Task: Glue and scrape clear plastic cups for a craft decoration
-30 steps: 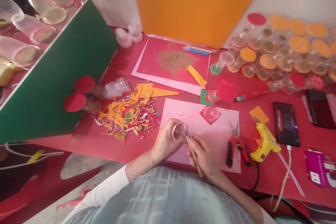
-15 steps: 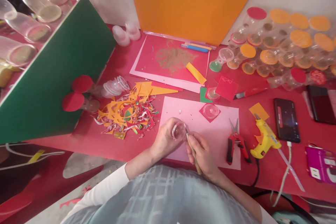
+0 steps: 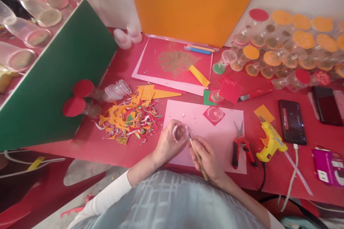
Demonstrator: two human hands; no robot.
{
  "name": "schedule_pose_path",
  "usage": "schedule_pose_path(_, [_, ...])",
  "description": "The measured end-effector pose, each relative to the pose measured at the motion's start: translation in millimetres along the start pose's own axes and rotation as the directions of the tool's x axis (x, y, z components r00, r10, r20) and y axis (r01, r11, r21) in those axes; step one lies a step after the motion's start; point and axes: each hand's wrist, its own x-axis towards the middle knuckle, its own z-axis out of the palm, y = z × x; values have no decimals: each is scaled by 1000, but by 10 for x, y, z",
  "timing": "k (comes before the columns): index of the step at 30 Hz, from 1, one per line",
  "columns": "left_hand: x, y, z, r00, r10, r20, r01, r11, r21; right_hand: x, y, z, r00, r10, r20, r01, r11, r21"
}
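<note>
My left hand (image 3: pixel 164 143) is wrapped round a small clear plastic cup (image 3: pixel 180 134), whose round opening faces up toward me. In my right hand (image 3: pixel 206 152) is a thin tool with a wooden handle (image 3: pixel 199 157). Its narrow metal tip meets the right side of the cup's rim; the exact kind of tip is too small to make out. Both hands are over the near part of a pink sheet (image 3: pixel 228 125). Beyond them on this sheet, a clear round plastic piece (image 3: pixel 215 113) rests on a red paper square (image 3: pixel 207 115).
Paper scraps (image 3: pixel 129 116) are heaped to the left, before a green board (image 3: pixel 88 43). To the right lie red-handled snips (image 3: pixel 242 146), a yellow glue gun (image 3: pixel 271 139) and a phone (image 3: pixel 292 121). Clear cups with orange discs (image 3: pixel 303 39) are stacked at the back right.
The cup has tilted and shifted slightly left in my left hand, and the tool tip has moved a little left with it. The camera view has shifted slightly.
</note>
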Motion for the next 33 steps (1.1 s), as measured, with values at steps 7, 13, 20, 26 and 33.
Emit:
schedule_pose_path(7, [-17, -8, -9, 999, 24, 35, -24, 1000, -11, 18, -9, 4, 1000, 2, -7, -2, 1000, -20])
schedule_pose_path(13, [-25, 0, -27, 996, 37, 81, -35, 999, -34, 27, 4, -17, 1000, -3, -4, 3, 1000, -22])
schedule_pose_path(20, [-11, 31, -32, 995, 18, 102, -15, 999, -34, 20, 30, -7, 999, -9, -31, 9, 1000, -7])
schedule_pose_path(26, [-19, 38, -24, 994, 8, 112, -6, 1000, -15, 18, 45, -4, 999, -17, -46, 18, 1000, 19])
schedule_pose_path(33, [-30, -17, -19, 996, 15, 90, -19, 999, 51, -3, 35, -35, 997, -54, -51, 55, 998, 22])
